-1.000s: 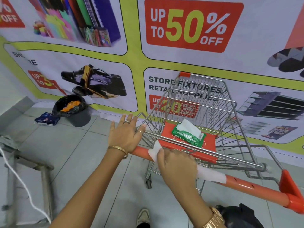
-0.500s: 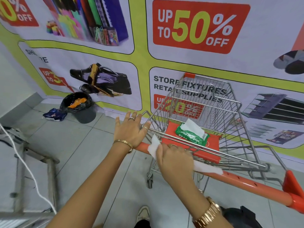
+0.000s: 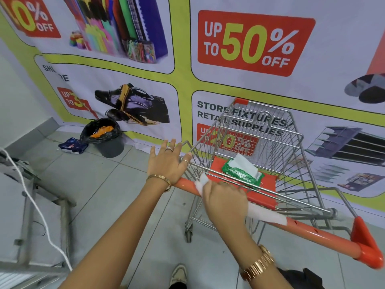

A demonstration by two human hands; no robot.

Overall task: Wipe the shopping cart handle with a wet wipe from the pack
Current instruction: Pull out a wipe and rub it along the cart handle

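Left hand point(image 3: 166, 163): fingers spread flat, pressing on the handle's left end.
Right hand point(image 3: 224, 202): closed around the wet wipe point(image 3: 266, 214), on the handle point(image 3: 316, 233).
Pack point(image 3: 239, 174): on the cart's red seat flap.
Risk: the loose wipe tail may slip off; the cart may roll.

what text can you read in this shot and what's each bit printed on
"UP TO 50% OFF": red panel on the wall banner.
"STORE FIXTURES, RETAIL SUPPLIES": banner, behind the cart.
"% OFF": red panel, top left, cut off.
"UP TO 3": red tag, partly hidden.
Wipe pack print: too small to read.
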